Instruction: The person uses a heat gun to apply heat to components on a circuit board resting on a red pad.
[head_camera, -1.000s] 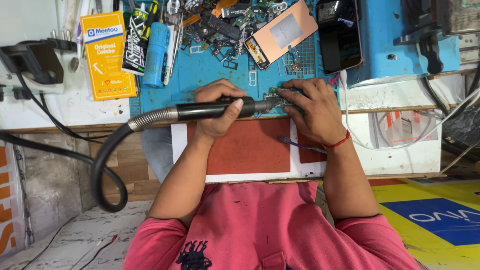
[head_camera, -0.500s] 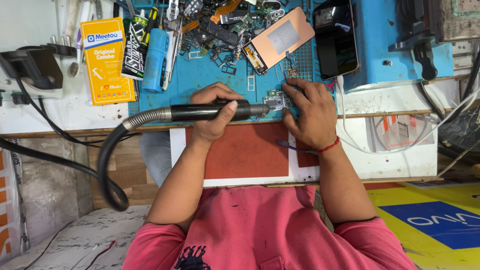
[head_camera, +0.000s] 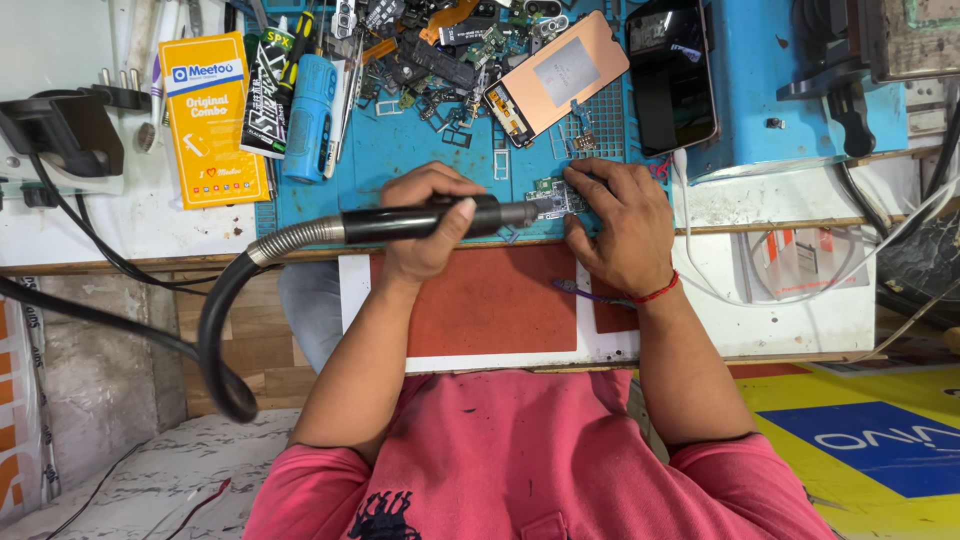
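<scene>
My left hand (head_camera: 428, 225) is wrapped around the black handle of a hot-air tool (head_camera: 400, 222), whose metal nozzle points right at a small green circuit board (head_camera: 553, 197) on the blue work mat (head_camera: 400, 150). A black hose (head_camera: 225, 330) loops down from the handle off the bench edge. My right hand (head_camera: 612, 222) presses down on the right side of the circuit board, fingers curled over it. A red thread band sits on that wrist.
A rust-red pad (head_camera: 490, 300) lies on a white pull-out shelf below the mat. On the mat: a copper-backed phone screen (head_camera: 555, 75), a dark phone (head_camera: 672, 72), a pile of small parts (head_camera: 430, 40), a blue tube (head_camera: 310, 115), an orange-yellow box (head_camera: 208, 120). White cable (head_camera: 760, 290) at right.
The view has shifted slightly; both hands stay on the tool and the board, with the nozzle still at the board.
</scene>
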